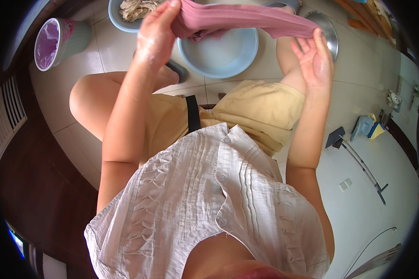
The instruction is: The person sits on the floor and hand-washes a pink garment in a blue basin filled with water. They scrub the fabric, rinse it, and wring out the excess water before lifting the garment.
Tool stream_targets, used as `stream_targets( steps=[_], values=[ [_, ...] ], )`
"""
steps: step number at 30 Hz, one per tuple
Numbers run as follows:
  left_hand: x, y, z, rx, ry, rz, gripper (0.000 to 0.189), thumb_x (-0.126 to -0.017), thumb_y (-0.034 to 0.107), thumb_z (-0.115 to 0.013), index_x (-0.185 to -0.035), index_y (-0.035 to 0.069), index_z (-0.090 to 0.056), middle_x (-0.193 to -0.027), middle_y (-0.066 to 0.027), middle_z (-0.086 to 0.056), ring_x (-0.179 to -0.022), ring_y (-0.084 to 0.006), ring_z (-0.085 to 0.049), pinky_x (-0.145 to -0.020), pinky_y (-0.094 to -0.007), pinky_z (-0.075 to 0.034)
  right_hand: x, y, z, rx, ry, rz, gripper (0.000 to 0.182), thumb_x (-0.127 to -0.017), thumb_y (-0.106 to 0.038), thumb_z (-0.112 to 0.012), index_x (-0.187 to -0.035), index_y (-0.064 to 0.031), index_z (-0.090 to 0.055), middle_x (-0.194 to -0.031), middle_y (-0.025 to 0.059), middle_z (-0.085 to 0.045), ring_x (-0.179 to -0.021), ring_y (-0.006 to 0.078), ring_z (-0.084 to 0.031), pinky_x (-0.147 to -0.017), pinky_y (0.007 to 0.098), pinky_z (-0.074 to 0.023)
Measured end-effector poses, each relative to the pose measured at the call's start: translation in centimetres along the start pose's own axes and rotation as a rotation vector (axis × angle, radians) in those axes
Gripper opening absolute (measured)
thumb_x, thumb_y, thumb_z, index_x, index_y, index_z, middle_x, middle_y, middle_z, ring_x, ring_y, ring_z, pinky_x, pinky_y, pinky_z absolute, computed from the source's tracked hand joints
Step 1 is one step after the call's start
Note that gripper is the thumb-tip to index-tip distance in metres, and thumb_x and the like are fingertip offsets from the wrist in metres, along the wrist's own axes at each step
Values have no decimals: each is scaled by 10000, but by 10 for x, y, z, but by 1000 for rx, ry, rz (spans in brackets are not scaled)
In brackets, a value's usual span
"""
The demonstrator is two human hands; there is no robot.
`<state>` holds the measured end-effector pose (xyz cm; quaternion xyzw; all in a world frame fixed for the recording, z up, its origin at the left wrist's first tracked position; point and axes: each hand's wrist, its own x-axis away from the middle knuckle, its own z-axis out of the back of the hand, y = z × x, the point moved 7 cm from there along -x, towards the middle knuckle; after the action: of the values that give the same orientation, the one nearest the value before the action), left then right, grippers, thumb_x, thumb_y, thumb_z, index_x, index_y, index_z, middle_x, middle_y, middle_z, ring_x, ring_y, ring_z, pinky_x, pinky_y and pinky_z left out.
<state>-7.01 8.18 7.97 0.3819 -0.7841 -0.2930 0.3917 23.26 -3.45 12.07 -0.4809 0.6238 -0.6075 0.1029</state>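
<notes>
A pink ribbed-knit garment (237, 17) is stretched sideways between my two hands at the top of the view. My left hand (155, 40) grips its left end, the thumb on top and the skin wet with some suds. At the other end, my right hand (314, 61) pinches a corner between thumb and fingertips, its palm partly showing. Below the fabric stands a light blue plastic basin (218, 57) of cloudy water. Part of the garment hangs in front of the basin's far side, and whether it touches the water cannot be told.
A second blue basin (120, 21) with beige cloth (138, 10) stands at upper left, near a waste bin (49, 45) with a purple liner. A metal basin (330, 35) is right of my right hand. A long-handled tool (363, 167) and a dustpan (362, 127) are farther right.
</notes>
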Motion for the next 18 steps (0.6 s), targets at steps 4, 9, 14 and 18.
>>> stream_targets(
  steps=[4, 9, 14, 18],
  values=[
    [14, -81, 5, 102, 160, 254, 287, -1015, 241, -469, -1097, 3, -606, -1001, -100, -678, -878, -177, -654, -810, -312, -525, -5, 77, 27, -239, 130, -346, 326, -1024, -312, -429, -1176, -49, -547, -1180, 132, -608, -1132, 316, -550, -1062, 528, -364],
    [35, -155, 22, 204, 168, 653, 220, -1007, 283, -499, -940, 77, -534, -821, -53, -603, -719, -189, -585, -554, -332, -422, 24, 187, 13, -449, 126, -718, 362, -1036, -271, -318, -1129, 5, -532, -1154, 185, -604, -1106, 336, -565, -1080, 554, -363],
    [30, -167, 16, 243, 181, 633, 237, -952, 328, -558, -884, 102, -535, -786, -48, -598, -663, -182, -555, -568, -331, -393, 48, 251, -1, -440, 371, -784, 309, -1003, -196, -336, -1164, -36, -545, -1112, 121, -632, -963, 256, -638, -764, 371, -570],
    [30, -176, -4, 213, 219, 571, 260, -926, 307, -580, -814, 72, -564, -801, -52, -595, -712, -172, -569, -666, -317, -438, 58, 274, -8, -232, 161, -981, 237, -983, -311, -434, -1070, -193, -620, -1082, 56, -648, -992, 232, -615, -864, 491, -494]
  ],
)
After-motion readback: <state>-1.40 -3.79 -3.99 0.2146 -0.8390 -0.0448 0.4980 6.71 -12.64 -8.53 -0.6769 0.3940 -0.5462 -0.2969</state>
